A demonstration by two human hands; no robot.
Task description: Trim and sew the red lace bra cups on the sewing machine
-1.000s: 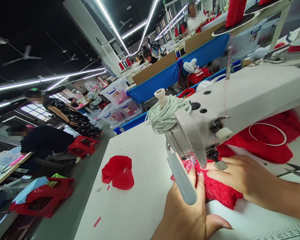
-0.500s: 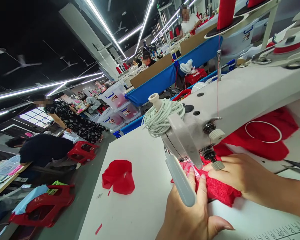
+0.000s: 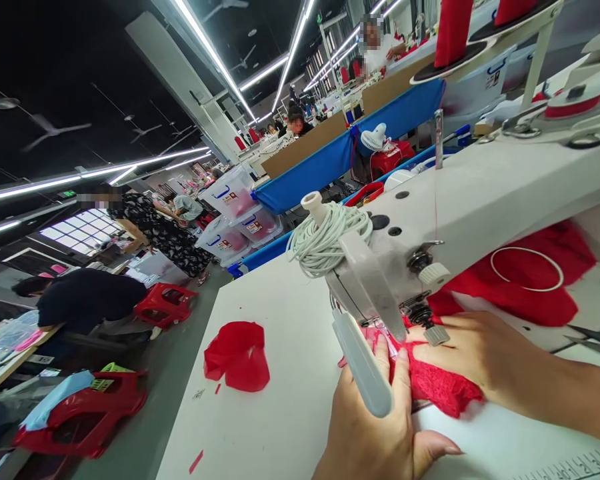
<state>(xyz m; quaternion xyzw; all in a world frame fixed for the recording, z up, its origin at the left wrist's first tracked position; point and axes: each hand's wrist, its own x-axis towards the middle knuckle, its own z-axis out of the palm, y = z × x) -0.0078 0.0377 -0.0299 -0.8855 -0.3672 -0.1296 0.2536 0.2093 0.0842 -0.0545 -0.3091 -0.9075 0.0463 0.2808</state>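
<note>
Red lace fabric (image 3: 443, 387) lies bunched on the sewing machine (image 3: 480, 193) bed, running under the presser-foot area, which the machine head mostly hides. My left hand (image 3: 375, 420) is open, its fingers flat on the fabric left of the needle area and its thumb spread away. The grey lifting lever (image 3: 363, 367) covers part of that hand. From the right, my right hand (image 3: 473, 347) curls over the lace and grips it. Its fingertips are partly hidden behind the tension knob (image 3: 437, 335). A pale strip shows between the hands.
A red fabric piece (image 3: 237, 357) lies on the white table (image 3: 260, 433) at left. Pale cord (image 3: 330, 237) is coiled on the machine head. More red fabric (image 3: 540, 273), a white ring (image 3: 527, 249) and scissors (image 3: 595, 341) are at right. Other people work in the background.
The lace below my right hand has shifted and folded slightly. Both hands stay almost in place. The standing person at left has leaned a little to the right.
</note>
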